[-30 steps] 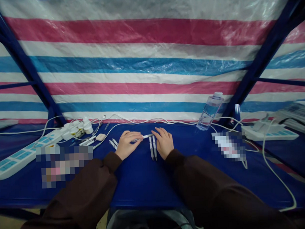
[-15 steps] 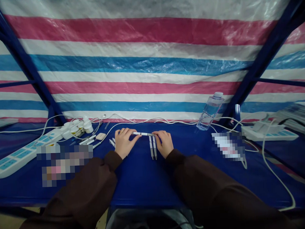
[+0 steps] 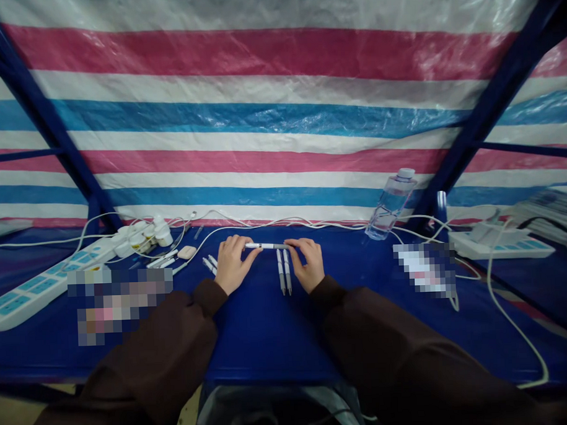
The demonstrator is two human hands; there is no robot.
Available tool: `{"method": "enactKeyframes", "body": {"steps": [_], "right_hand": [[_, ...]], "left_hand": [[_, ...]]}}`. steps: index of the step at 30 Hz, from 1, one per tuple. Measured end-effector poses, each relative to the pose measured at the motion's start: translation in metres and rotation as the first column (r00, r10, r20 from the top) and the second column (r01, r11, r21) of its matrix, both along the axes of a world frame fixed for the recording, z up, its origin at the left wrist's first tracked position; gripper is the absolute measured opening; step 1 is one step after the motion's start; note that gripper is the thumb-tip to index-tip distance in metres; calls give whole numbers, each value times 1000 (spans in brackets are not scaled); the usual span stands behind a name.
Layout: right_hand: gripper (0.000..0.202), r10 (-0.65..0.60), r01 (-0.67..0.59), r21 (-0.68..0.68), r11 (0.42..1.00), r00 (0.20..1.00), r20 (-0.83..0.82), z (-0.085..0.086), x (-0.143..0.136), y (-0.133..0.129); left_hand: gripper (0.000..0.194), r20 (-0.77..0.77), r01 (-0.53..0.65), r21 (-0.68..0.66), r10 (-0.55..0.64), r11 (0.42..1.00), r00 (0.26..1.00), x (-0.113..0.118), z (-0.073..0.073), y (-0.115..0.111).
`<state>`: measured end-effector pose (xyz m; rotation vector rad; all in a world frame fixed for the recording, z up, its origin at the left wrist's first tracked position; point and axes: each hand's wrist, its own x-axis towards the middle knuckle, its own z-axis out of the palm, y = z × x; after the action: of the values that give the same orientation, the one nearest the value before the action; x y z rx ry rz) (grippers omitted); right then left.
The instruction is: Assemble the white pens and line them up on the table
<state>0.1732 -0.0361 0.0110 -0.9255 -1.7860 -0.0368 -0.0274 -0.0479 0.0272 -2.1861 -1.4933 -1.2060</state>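
Note:
A white and grey pen (image 3: 267,246) lies crosswise between my two hands. Its left end is pinched by my left hand (image 3: 232,264), its grey right end by my right hand (image 3: 306,264). Just below it, two similar pens (image 3: 284,273) rest side by side on the blue table (image 3: 269,337), tips toward me; their upper ends come close to the crosswise pen, and I cannot tell whether they touch it. More white pens (image 3: 209,264) stick out to the left of my left hand, which partly hides them.
On the left are a long power strip (image 3: 53,282) with white plugs (image 3: 145,236), a small white case (image 3: 187,252) and blurred items. A clear water bottle (image 3: 391,205) stands back right, near a blurred phone-like thing (image 3: 425,269) and another power strip (image 3: 503,245). White cables run along the back.
The crosswise pen and both hands have barely moved; my right hand's fingers have shifted slightly at the pen's end. More of the pens beside my left hand shows.

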Motion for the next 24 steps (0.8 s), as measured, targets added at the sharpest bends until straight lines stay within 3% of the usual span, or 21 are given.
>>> {"method": "enactKeyframes", "body": {"steps": [5, 8, 12, 16, 19, 24], "right_hand": [[26, 6, 6, -149, 989, 997, 80, -4, -1, 2], [41, -33, 44, -233, 971, 998, 50, -4, 0, 4], [57, -51, 18, -321, 947, 994, -93, -5, 1, 7], [56, -8, -78, -377, 923, 975, -223, -10, 0, 8], [51, 9, -149, -405, 902, 945, -328, -12, -2, 9], [52, 5, -307, -449, 839, 830, -558, -8, -5, 10]], "left_hand": [[19, -4, 44, 28, -44, 999, 999, 0, 0, 1], [20, -34, 34, 36, -33, 999, 999, 1, 0, -1], [23, -55, 24, -8, -25, 1000, 998, 1, -1, 0], [32, -6, 7, -50, -7, 999, 1000, -1, -2, 4], [33, -33, 66, -66, -68, 996, 997, -1, -2, 5], [28, -122, 192, -75, -200, 979, 972, 1, 1, 1]]}}
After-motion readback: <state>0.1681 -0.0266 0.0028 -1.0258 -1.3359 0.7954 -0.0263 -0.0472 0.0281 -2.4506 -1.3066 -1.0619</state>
